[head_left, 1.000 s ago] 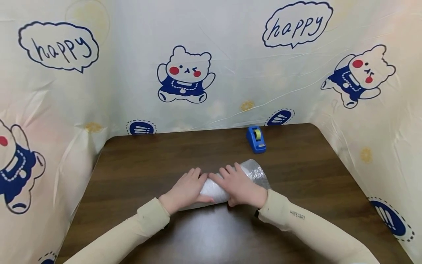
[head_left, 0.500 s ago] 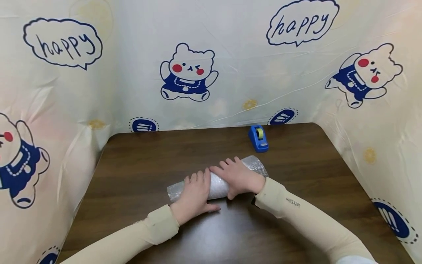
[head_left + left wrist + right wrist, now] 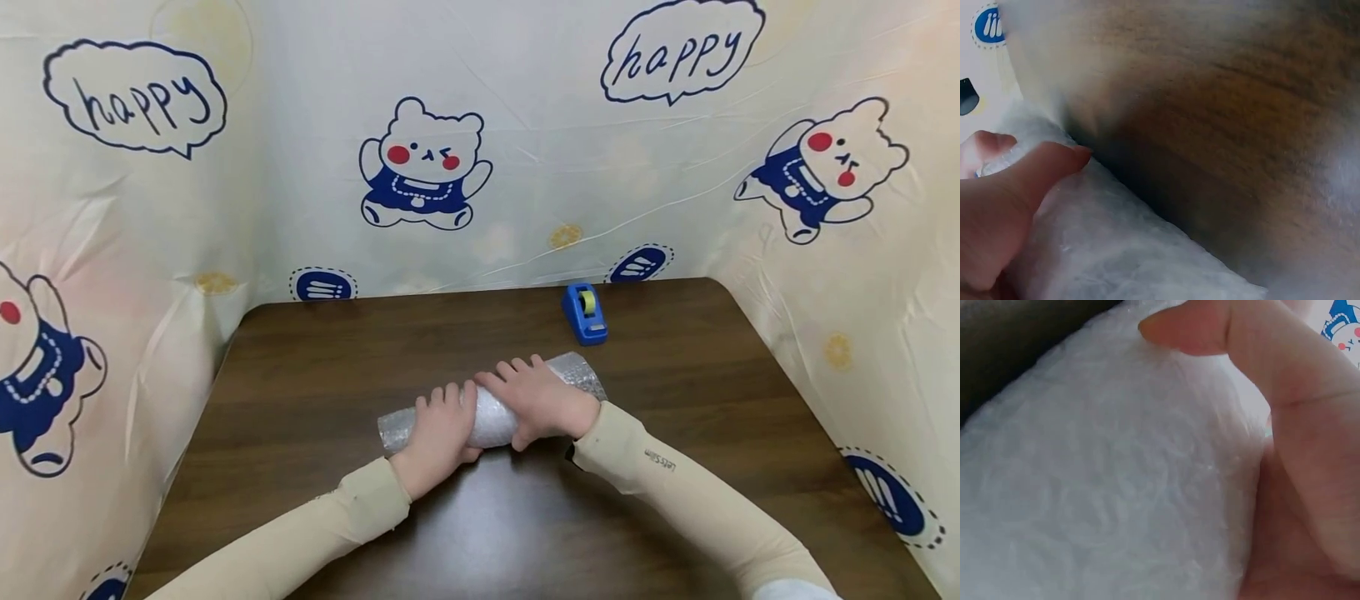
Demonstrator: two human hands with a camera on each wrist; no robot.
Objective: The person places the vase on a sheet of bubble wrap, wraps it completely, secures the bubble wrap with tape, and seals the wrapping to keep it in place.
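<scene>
A roll of bubble wrap (image 3: 493,421) lies slantwise on the brown table, its right end farther back. Something white shows through the clear layers in its middle; what it is cannot be told. My left hand (image 3: 438,435) grips the roll left of its middle, fingers over the top and thumb at the near side. Right of the middle, my right hand (image 3: 542,402) holds it the same way. Both loose, clear ends stick out past the hands. Close up, the left wrist view shows the thumb on the wrap (image 3: 1122,244); the right wrist view shows bubbled film (image 3: 1104,469) against the palm.
Behind the roll, near the table's back edge, stands a blue tape dispenser (image 3: 585,315) with yellowish tape. A printed curtain (image 3: 540,167) surrounds the table (image 3: 337,350) at the back and both sides.
The wrap's near-left part has been rolled up into the tube. My left hand shifted onto the tube, and its thumb, stuck out half a second ago, has tucked in against the near side.
</scene>
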